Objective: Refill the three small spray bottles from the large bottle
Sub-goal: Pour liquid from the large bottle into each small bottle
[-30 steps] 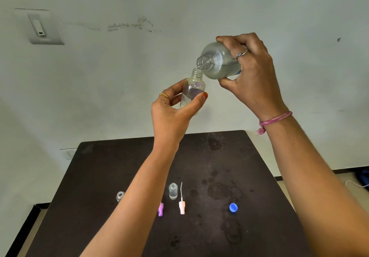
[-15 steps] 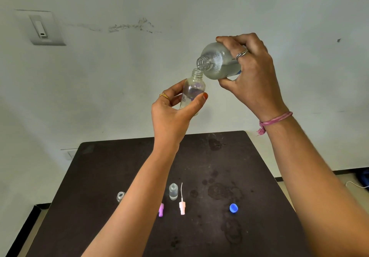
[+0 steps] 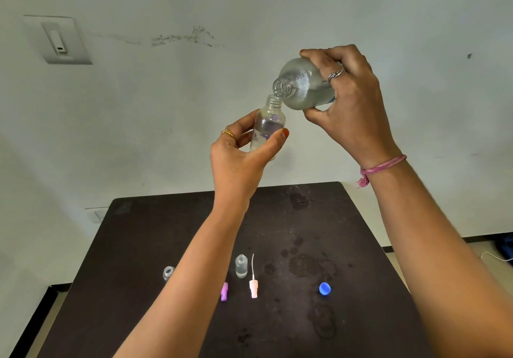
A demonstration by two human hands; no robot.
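High above the table, my right hand (image 3: 349,102) grips the large clear bottle (image 3: 301,85), tipped with its open mouth down to the left. That mouth sits just over the neck of a small clear spray bottle (image 3: 268,124), held upright between thumb and fingers of my left hand (image 3: 238,157). Liquid shows in both bottles. On the dark table (image 3: 361,316) stands a second small bottle (image 3: 241,266), uncapped. A third small bottle (image 3: 168,272) stands further left, partly hidden by my left forearm.
A pink spray head with its tube (image 3: 253,288), a purple spray head (image 3: 224,292) and a blue cap (image 3: 324,288) lie on the table. Wet stains (image 3: 305,266) mark the table's middle. A white wall stands right behind, with a switch plate (image 3: 58,39) at upper left.
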